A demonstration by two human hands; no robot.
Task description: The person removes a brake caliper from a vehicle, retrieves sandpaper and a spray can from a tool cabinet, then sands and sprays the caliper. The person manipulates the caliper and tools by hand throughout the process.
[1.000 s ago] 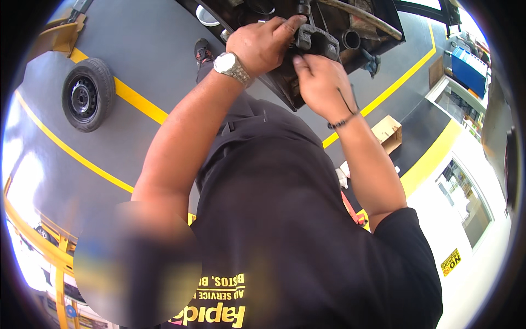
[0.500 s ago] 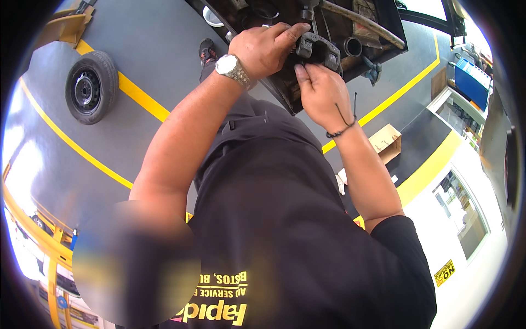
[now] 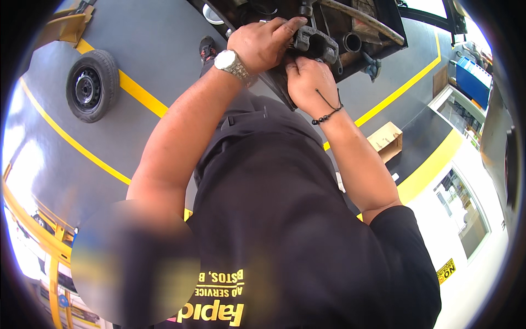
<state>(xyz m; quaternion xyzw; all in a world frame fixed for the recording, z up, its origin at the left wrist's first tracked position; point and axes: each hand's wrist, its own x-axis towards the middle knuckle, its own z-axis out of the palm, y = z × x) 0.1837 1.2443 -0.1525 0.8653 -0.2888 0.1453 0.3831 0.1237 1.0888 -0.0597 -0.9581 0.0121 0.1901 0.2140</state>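
Left hand (image 3: 263,46) curled, fingers at metal part (image 3: 323,39); right hand (image 3: 312,85) bunched at its near side. Fingertips hidden, can't tell either grip. Part sits over dark tray (image 3: 279,86). Floor beyond: box (image 3: 386,140) right, wheel (image 3: 86,88) left.

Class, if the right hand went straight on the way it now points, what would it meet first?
Probably the left hand, just ahead of the right hand in the picture; depth is unclear, so it might pass underneath.
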